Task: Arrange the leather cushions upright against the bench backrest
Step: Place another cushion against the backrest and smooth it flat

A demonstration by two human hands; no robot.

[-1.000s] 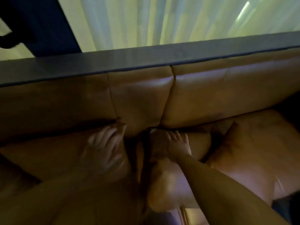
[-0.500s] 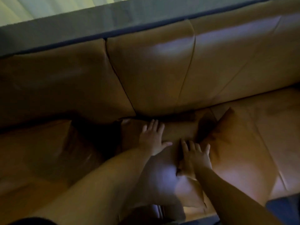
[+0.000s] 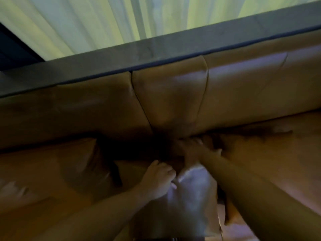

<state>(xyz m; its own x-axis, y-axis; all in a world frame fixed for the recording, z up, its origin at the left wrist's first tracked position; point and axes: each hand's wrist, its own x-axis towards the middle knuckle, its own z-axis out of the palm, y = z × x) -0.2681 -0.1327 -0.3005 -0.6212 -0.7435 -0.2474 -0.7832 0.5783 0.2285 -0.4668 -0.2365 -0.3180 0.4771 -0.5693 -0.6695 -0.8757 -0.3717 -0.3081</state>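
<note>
Head camera, dim light and motion blur: both my bare arms reach over a tan leather bench toward its padded tan leather backrest (image 3: 170,101), which runs across the frame under a dark grey ledge (image 3: 156,49), with pale sheer curtains (image 3: 104,20) above that.

My left hand (image 3: 159,180) sits in front of the backrest's middle panel, fingers curled and closed on the upper left corner of a glossy tan leather cushion (image 3: 194,197). The cushion lies below and to the right of that hand, its shiny face turned up toward the camera, leaning rather than upright, its top short of the backrest.

My right hand (image 3: 194,148) reaches further in, to the dark crease at the foot of the backrest, just above the cushion's top edge. The fingers look spread and flat, but blur and shadow keep me from telling whether they grip anything.

A second tan leather cushion (image 3: 52,171) lies flat on the seat left of the middle panel, apart from both hands. A third tan leather cushion (image 3: 271,162) rests to the right of my right forearm, in front of the backrest's right panel.
</note>
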